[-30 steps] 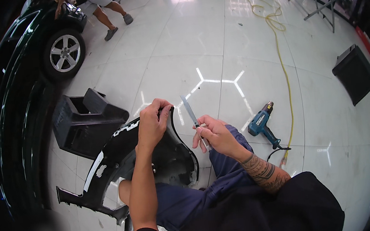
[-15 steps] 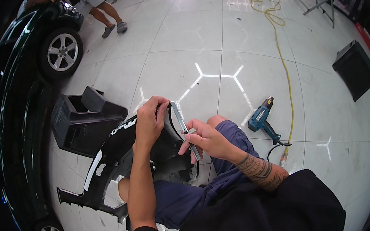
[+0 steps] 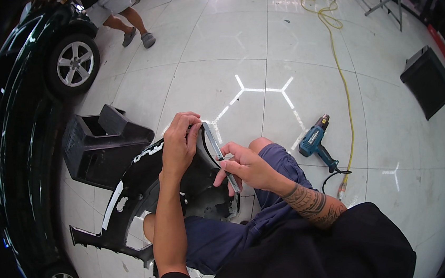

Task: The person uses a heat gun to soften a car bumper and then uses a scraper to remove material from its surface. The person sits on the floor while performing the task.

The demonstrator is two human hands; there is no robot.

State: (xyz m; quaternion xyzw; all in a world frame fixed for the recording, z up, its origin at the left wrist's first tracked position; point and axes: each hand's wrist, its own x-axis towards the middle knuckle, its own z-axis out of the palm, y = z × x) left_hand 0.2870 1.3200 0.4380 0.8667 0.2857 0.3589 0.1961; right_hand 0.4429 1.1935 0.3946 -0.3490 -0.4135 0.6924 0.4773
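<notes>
Well to the left of my left hand (image 3: pixel 179 145), the dark car (image 3: pixel 28 156) stands apart from the work, so I worry little about it. Nearer on that side sits a black block (image 3: pixel 96 150). The black panel (image 3: pixel 139 180) runs from below and left of the hand up to its fingertips, close by the block; I can't tell whether they touch, but a shove leftward could scuff one on the other.

The left hand pinches the panel's upper corner between thumb and fingers. Just right of those fingertips is the tip of a slim silver knife (image 3: pixel 212 140), lying along the panel's edge. That is my chief concern: whether its blade is out I can't make out, but if it skids, the left fingers could be nicked or the edge gouged. A loose pinch or a panel rocking beside the legs would be the likely cause.

The right hand (image 3: pixel 243 166) grips the knife between thumb and bent fingers, just above the right leg (image 3: pixel 280 168); a hard pull toward the body could carry the knife there. Farther right of that hand, the heat gun (image 3: pixel 313 140) lies on the floor beside the yellow cord (image 3: pixel 338 60). If its nozzle is hot, which I can't see, a careless reach could burn.
</notes>
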